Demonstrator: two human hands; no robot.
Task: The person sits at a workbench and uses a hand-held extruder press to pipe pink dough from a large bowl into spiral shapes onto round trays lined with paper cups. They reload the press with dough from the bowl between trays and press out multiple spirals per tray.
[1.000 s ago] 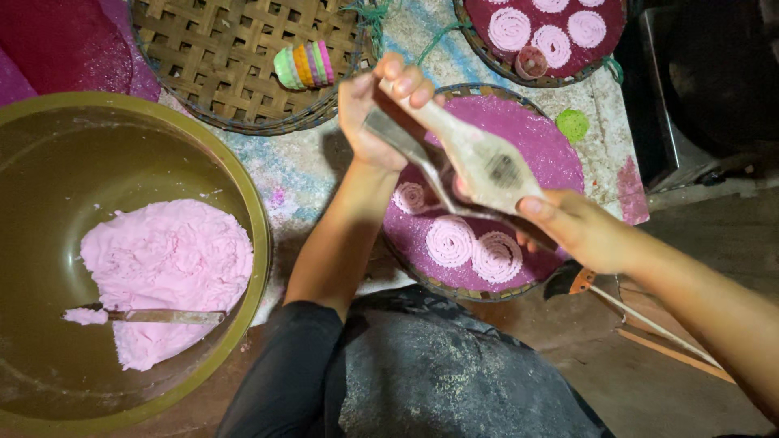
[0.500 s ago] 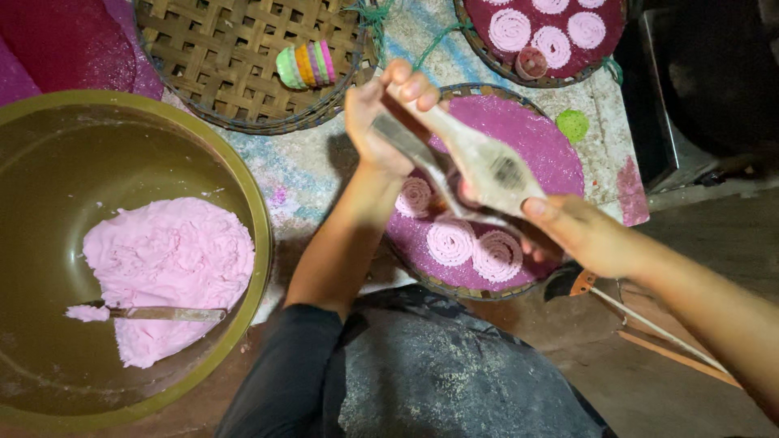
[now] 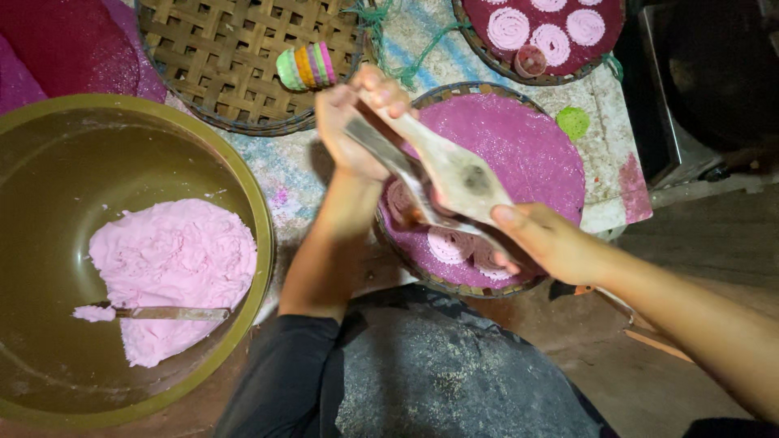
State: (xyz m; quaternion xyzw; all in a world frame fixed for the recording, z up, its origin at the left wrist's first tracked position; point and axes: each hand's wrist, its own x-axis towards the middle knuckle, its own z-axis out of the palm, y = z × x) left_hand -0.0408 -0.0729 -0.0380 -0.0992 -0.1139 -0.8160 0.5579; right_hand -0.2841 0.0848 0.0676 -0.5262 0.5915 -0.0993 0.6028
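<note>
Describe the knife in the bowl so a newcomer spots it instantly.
Start at the big round olive-green bowl on the left, which holds a mound of pale pink dough. The slim metal knife lies flat across the dough's lower edge, tip smeared pink. It is the only tool in the bowl; no hand touches it.

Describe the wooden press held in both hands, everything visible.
The wooden press is pale, worn wood, a long two-armed tool with a wider paddle-shaped middle bearing a dark round spot. It slants from upper left to lower right above the purple tray. The left hand grips its upper end, the right hand its lower end.
</note>
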